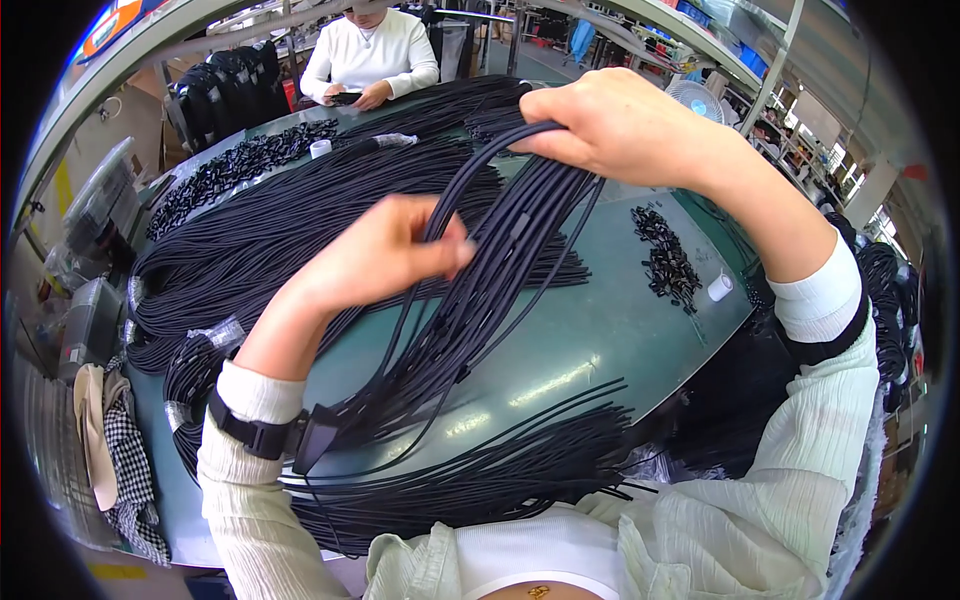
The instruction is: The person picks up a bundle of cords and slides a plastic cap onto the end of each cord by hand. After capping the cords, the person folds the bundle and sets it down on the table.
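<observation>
My right hand (600,125), raised over the table, is closed round one end of a bundle of black cables (500,245). The bundle hangs from it down to the left, toward my left forearm. Around a few strands at the bundle's left side curl the fingers of my left hand (390,250), slightly smeared by motion. Below both hands lies a loose pile of black cables (500,465) along the near table edge. A wide stack of black cables (300,220) covers the table's left half, with clear wrapping round some ends.
On the green table (560,350), small black parts (665,258) lie heaped at the right beside a white cylinder (720,287). More small black pieces (235,170) lie far left. Across the table sits a person (370,55). A checked cloth (135,470) hangs at the left edge.
</observation>
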`<state>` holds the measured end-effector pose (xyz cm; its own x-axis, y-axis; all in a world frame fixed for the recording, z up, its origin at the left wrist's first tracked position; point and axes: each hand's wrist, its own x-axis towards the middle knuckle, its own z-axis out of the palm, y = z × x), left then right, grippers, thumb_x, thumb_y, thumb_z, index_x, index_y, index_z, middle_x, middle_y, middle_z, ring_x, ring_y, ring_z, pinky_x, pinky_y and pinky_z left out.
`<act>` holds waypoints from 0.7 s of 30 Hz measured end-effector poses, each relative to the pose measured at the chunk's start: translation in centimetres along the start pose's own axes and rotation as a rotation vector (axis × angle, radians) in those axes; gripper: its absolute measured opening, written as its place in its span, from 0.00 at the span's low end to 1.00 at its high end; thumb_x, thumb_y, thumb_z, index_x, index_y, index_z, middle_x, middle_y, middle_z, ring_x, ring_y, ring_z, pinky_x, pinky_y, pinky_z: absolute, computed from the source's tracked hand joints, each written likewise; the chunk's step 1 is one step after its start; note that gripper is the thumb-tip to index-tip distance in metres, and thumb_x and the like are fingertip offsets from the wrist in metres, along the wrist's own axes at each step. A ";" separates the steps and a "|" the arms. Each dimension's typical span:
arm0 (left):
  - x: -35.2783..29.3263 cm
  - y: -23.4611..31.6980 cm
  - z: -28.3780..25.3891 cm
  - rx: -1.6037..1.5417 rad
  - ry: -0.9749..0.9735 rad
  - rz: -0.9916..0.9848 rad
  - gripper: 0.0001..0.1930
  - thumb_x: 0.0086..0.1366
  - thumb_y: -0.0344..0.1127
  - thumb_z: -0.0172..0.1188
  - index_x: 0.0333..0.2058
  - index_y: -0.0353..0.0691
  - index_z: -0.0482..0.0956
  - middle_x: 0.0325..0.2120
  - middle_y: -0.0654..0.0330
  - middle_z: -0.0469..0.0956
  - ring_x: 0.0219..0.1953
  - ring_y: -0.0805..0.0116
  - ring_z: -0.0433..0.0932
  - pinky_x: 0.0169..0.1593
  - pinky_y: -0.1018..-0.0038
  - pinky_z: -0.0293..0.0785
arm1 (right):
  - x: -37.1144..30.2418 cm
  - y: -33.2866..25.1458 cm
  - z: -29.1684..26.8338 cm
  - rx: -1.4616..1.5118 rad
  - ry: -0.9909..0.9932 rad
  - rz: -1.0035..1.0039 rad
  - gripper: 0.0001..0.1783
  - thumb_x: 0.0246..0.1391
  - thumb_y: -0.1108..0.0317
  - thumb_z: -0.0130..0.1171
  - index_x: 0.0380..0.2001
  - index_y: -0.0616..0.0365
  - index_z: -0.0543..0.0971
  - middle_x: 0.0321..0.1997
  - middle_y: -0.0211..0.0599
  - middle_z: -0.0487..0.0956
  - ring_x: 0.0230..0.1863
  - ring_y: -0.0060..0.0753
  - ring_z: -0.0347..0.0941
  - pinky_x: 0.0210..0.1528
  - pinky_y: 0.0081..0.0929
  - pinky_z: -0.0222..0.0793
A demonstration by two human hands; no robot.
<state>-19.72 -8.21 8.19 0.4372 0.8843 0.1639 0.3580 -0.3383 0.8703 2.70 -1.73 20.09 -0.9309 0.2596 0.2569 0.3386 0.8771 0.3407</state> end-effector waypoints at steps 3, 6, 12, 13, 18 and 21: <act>-1.4 -0.8 1.7 -0.095 0.105 0.020 0.12 0.63 0.41 0.58 0.35 0.36 0.77 0.22 0.71 0.74 0.27 0.83 0.70 0.34 0.82 0.67 | 0.2 0.0 -0.1 -0.017 0.021 -0.004 0.15 0.53 0.57 0.56 0.27 0.59 0.71 0.17 0.47 0.71 0.25 0.54 0.69 0.28 0.44 0.62; -1.0 1.0 1.6 -0.187 0.167 0.017 0.13 0.63 0.41 0.58 0.37 0.36 0.77 0.23 0.70 0.75 0.29 0.82 0.71 0.36 0.81 0.68 | 1.1 -0.7 -0.2 -0.028 0.037 -0.057 0.15 0.52 0.57 0.57 0.27 0.59 0.71 0.17 0.47 0.70 0.24 0.54 0.69 0.27 0.43 0.62; 1.1 2.9 1.3 -0.549 -0.067 -0.004 0.15 0.63 0.42 0.58 0.39 0.35 0.78 0.27 0.68 0.77 0.33 0.81 0.72 0.41 0.79 0.70 | 1.6 -1.6 -1.1 -0.031 0.027 -0.098 0.18 0.51 0.55 0.58 0.24 0.59 0.70 0.16 0.46 0.69 0.23 0.54 0.69 0.26 0.42 0.61; 1.1 2.2 1.4 -0.552 -0.069 -0.006 0.15 0.63 0.42 0.58 0.39 0.35 0.78 0.27 0.68 0.77 0.33 0.81 0.72 0.41 0.79 0.70 | 1.4 -1.6 -1.1 -0.027 0.018 -0.104 0.18 0.51 0.54 0.58 0.24 0.59 0.70 0.16 0.46 0.69 0.23 0.53 0.69 0.26 0.41 0.61; -1.9 -1.5 1.7 -0.072 -0.188 -0.152 0.15 0.62 0.43 0.59 0.40 0.36 0.78 0.31 0.67 0.78 0.35 0.83 0.71 0.43 0.79 0.70 | 0.6 -0.9 -0.3 -0.055 0.005 -0.045 0.19 0.50 0.53 0.59 0.23 0.59 0.69 0.16 0.45 0.69 0.23 0.52 0.69 0.26 0.40 0.61; -2.8 -2.2 2.1 -0.131 -0.207 -0.124 0.15 0.62 0.43 0.60 0.39 0.36 0.78 0.30 0.67 0.78 0.34 0.83 0.71 0.42 0.80 0.70 | 0.7 -0.8 0.1 -0.056 0.026 -0.058 0.18 0.50 0.55 0.59 0.24 0.59 0.69 0.16 0.45 0.69 0.23 0.51 0.69 0.26 0.39 0.62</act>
<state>-19.97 -10.63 4.86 0.5611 0.8271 -0.0342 0.3156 -0.1756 0.9325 1.74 -2.16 19.89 -0.9457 0.1973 0.2584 0.2916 0.8662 0.4059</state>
